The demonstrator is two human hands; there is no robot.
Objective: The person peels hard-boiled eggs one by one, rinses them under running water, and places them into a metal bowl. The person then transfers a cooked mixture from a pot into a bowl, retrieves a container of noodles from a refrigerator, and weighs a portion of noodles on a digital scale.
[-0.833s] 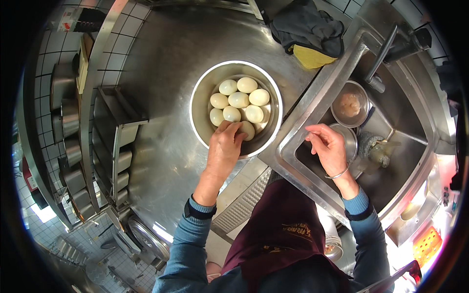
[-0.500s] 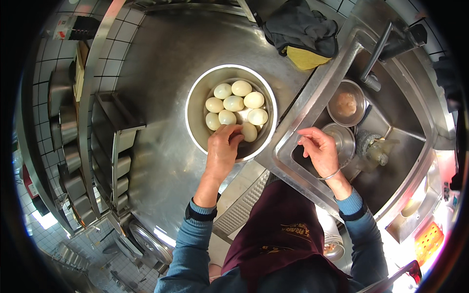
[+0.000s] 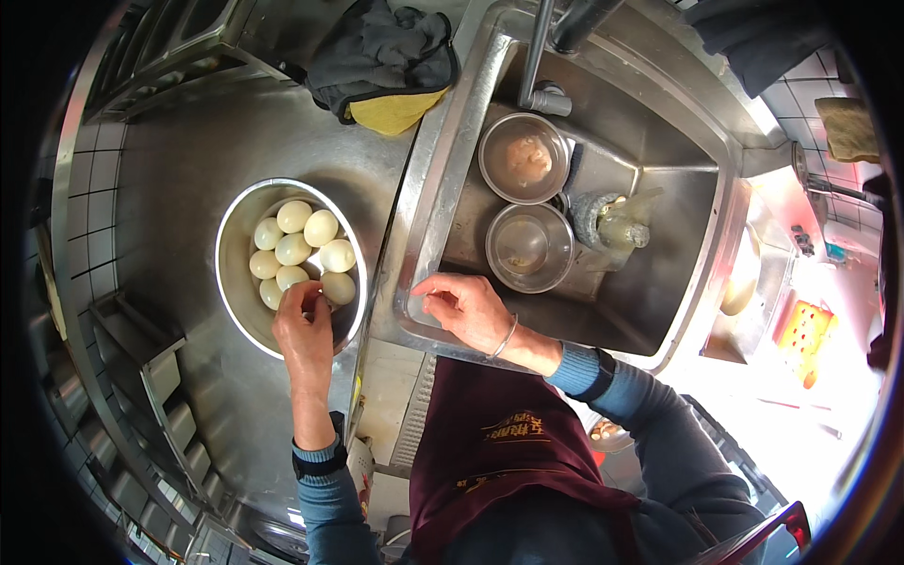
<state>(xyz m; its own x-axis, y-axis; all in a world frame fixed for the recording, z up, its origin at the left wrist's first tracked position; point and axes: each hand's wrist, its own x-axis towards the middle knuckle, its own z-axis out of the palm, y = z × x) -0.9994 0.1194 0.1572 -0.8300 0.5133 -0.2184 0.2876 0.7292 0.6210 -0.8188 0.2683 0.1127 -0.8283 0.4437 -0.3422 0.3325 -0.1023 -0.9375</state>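
Observation:
In a round steel bowl (image 3: 232, 303) on the counter lie several pale, cream-white eggs (image 3: 293, 249). My left hand (image 3: 306, 330) reaches over the bowl's near side, its fingertips down among the eggs, close to the nearest egg (image 3: 338, 287). Its fingers are bent together, and whatever they may hold is hidden behind them. Held over the sink's near left corner, my right hand (image 3: 476, 315) is empty, with the index finger stretched out and the thumb apart from it.
In the steel sink (image 3: 659, 311) stand a bowl with pinkish contents (image 3: 527, 160), another steel bowl (image 3: 529, 247) and a clear plastic bag (image 3: 621, 221). The faucet (image 3: 546, 99) hangs over its far side. A dark and yellow cloth (image 3: 381, 66) lies on the counter. Steel shelving stands at the left.
My view has turned toward the right, so the bowl and sink now sit farther left in it. My left hand stays at the eggs and my right hand stays over the sink's edge.

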